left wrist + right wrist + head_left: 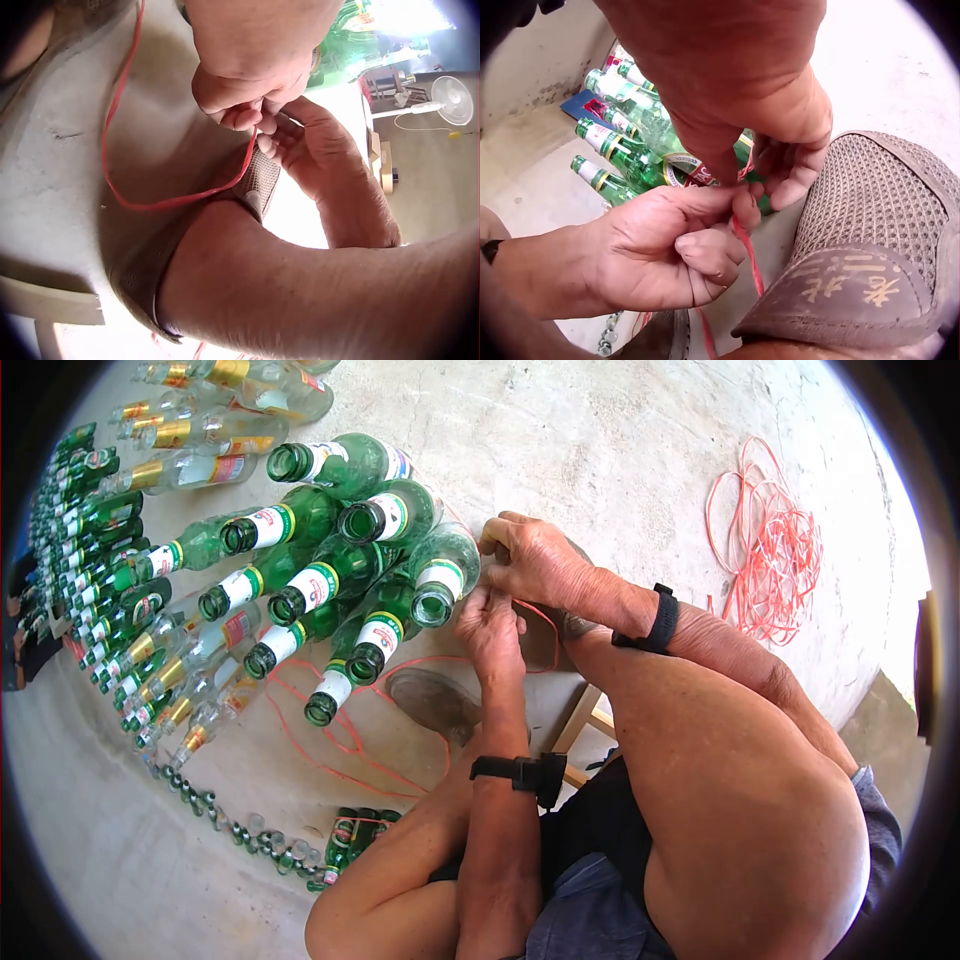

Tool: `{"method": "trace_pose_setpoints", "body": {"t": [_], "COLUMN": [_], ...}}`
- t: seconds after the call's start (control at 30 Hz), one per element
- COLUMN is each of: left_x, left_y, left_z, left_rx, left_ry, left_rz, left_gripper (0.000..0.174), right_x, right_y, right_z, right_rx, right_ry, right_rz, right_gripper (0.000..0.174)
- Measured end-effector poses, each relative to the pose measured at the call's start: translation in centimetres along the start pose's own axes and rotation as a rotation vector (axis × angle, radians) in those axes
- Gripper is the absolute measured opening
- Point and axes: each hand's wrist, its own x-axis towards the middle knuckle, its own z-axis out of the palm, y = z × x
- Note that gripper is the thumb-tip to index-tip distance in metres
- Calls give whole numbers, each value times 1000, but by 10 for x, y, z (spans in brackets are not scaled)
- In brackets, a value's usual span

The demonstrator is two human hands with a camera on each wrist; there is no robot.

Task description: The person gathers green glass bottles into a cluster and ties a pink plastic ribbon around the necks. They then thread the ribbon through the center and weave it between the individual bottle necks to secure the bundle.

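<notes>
Both hands meet at the near side of a cluster of green glass bottles (318, 582) with white neck labels. My left hand (492, 635) pinches a red plastic twine (748, 255) between thumb and curled fingers; its tail hangs in a loop in the left wrist view. The right hand (545, 563) reaches in from the other side, its thumb and fingers gripping a short piece of the same twine against the bottles (630, 161). In the right wrist view the fingertips of both hands are close together, and they partly hide the twine where it crosses.
A tangled heap of red twine (775, 565) lies on the concrete floor at right. Many more green and clear bottles (190, 470) stand at left. Brown mesh shoes (877, 225) flank the hands, and loose twine (345, 745) trails over the floor. A wooden stool edge (578, 720) shows between the legs.
</notes>
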Motion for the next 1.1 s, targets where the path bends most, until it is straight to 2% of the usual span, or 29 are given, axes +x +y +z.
{"method": "trace_pose_setpoints", "body": {"t": [0.13,0.23,0.43,0.83,1.1], "left_x": [4,4,4,6,9], "left_y": [-8,-11,-13,-17,-22], "left_z": [1,1,2,4,-1], "left_rx": [-17,-10,-28,-58,-73], "left_ry": [-11,1,-15,-12,-35], "left_rz": [25,22,47,44,54], "left_gripper": [7,6,7,11,12], "right_x": [0,1,-3,-4,-5], "right_y": [-5,-6,-2,2,6], "right_z": [-1,1,3,5,5], "right_rx": [-106,-163,-212,-94,-28], "right_ry": [0,-19,8,29,9], "right_rz": [-78,-29,-112,-128,-154], "right_gripper": [22,23,21,16,24]}}
